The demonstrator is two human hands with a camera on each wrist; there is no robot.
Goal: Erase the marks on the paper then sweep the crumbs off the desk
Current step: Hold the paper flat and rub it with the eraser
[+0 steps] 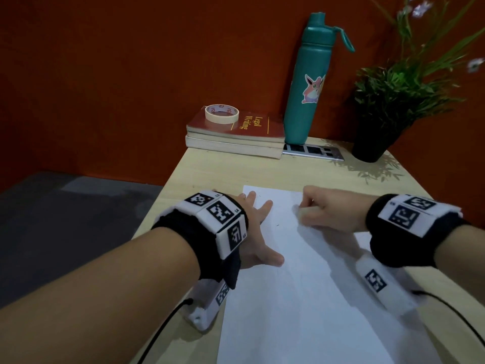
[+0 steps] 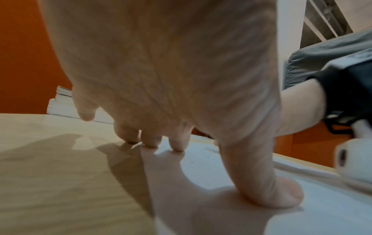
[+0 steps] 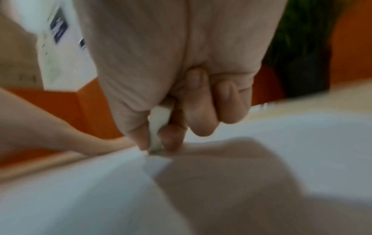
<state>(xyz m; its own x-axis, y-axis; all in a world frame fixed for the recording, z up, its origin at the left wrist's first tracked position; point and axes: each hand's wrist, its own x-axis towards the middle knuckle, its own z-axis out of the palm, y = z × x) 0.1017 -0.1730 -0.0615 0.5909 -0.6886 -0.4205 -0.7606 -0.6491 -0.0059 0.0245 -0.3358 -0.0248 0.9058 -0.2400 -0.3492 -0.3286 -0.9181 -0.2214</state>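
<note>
At the far end of the tabletop (image 1: 275,172) lie two stacked books (image 1: 236,135), the upper one red and titled "Legal Writing"; a roll of masking tape (image 1: 221,114) rests on its cover; just right stands a teal bottle (image 1: 307,82) bearing a cartoon sticker, upright on a flat grey device (image 1: 313,151); further right, a black-potted plant (image 1: 388,101); behind, a red-orange wall (image 1: 118,74).

Smooth matt white paper (image 1: 301,298) on pale wood-grain desk (image 1: 210,174)

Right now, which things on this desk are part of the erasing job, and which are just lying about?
In use: paper, eraser pinched in right hand, left hand pressing paper.
Lying about: books, tape, bottle, plant.
</note>
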